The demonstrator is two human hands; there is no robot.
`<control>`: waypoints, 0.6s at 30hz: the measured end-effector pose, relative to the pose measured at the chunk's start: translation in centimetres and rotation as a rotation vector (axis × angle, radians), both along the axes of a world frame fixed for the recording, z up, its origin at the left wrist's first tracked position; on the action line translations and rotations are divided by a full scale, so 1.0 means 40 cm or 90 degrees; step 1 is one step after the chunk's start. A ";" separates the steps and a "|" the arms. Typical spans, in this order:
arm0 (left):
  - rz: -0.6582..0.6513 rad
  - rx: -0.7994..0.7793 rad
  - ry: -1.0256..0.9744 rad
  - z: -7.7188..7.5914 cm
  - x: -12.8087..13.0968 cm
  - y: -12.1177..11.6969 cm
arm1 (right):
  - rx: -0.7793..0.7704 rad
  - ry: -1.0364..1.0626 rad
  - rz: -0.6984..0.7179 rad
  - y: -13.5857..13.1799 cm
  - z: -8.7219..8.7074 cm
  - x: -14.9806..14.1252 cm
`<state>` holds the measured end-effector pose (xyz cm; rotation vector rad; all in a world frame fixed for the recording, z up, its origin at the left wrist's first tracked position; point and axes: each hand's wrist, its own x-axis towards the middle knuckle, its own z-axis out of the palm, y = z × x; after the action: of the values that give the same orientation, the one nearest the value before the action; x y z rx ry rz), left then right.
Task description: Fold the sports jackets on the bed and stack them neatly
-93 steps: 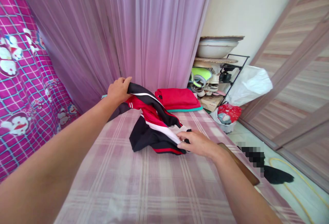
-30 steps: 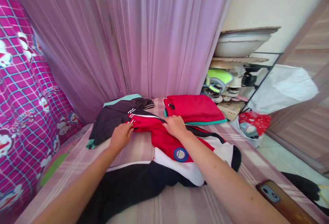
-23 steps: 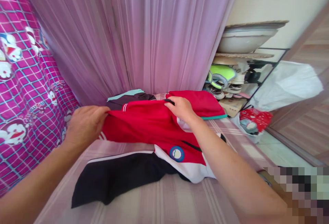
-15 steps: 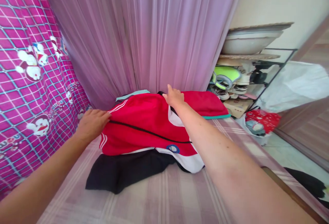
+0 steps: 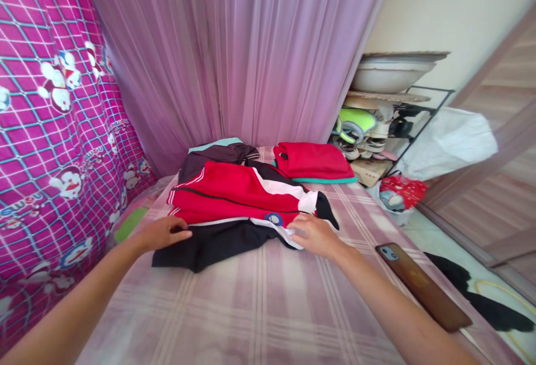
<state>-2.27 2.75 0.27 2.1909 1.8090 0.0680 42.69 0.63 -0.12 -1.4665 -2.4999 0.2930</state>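
Note:
A red, white and black zip jacket (image 5: 234,186) lies on the checked bedsheet, with a black zip line and a round blue badge. Its black sleeve (image 5: 218,242) stretches along the near side. At the jacket's near left edge is my left hand (image 5: 161,234), thumb and fingers apart over the black sleeve. My right hand (image 5: 316,235) rests at the white panel beside the badge, its thumb and fingers spread on the cloth. Some fingertips of the right hand are hard to make out.
Behind lie a folded red garment (image 5: 318,159) over a teal one and a dark folded garment (image 5: 213,155). A phone (image 5: 422,284) lies at the bed's right. A shoe rack (image 5: 419,130) with a basin (image 5: 391,76), a purple curtain (image 5: 251,47) and a pink patterned cloth (image 5: 54,147) surround the bed.
Both hands have come back toward me from the jacket's far side and left end to its near edge. The jacket lies flatter, with its right part now uncovered. The view has shifted.

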 end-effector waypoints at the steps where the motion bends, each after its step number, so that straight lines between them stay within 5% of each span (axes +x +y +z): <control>1: -0.027 -0.040 0.000 -0.002 0.000 -0.014 | 0.010 -0.010 -0.015 -0.004 -0.002 -0.002; 5: -0.050 -0.085 0.091 -0.001 0.003 -0.052 | 0.058 -0.035 -0.026 -0.020 0.014 -0.065; 8: -0.012 -0.030 0.097 0.017 0.023 -0.066 | 0.079 -0.039 0.025 -0.044 0.025 -0.141; 13: -0.026 0.093 -0.197 0.062 0.145 -0.093 | 0.077 0.034 0.018 -0.079 0.036 -0.252; 18: -0.156 0.016 -0.469 0.072 0.318 -0.101 | 0.065 0.096 0.007 -0.083 0.068 -0.313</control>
<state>10.43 -1.30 3.13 1.9979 1.1294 0.7357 30.17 -2.71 2.60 -1.3404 -2.3672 0.2630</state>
